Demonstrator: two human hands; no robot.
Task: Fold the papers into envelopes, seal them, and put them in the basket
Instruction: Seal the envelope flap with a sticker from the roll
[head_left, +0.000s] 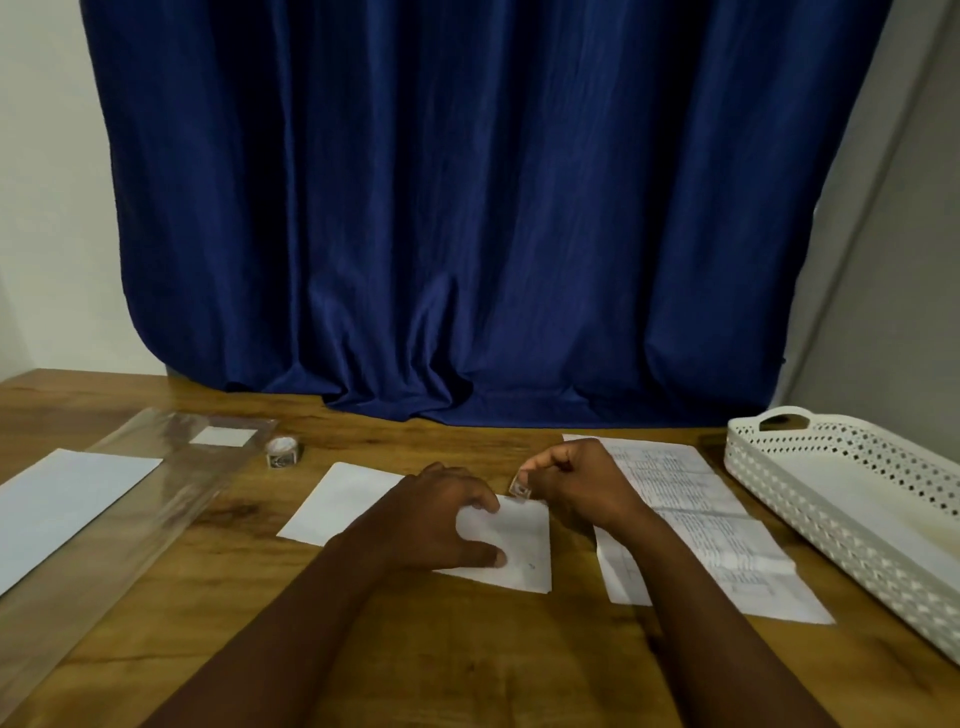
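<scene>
A folded white paper (524, 551) lies on the wooden table in front of me. My left hand (441, 519) rests on it, with thumb and fingers spread and pressing it down. Just right of its top edge my right hand (576, 480) has its fingers curled and pinches a small sticker (519, 488), which hangs at the paper's top corner. A printed sheet (711, 525) lies under and to the right of my right wrist. The white perforated basket (810, 488) stands at the right edge of the table.
A roll of stickers (282, 451) sits behind the folded paper to the left. A clear plastic sleeve (156, 493) and a blank white sheet (62, 499) lie at the far left. A blue curtain (467, 208) hangs behind the table.
</scene>
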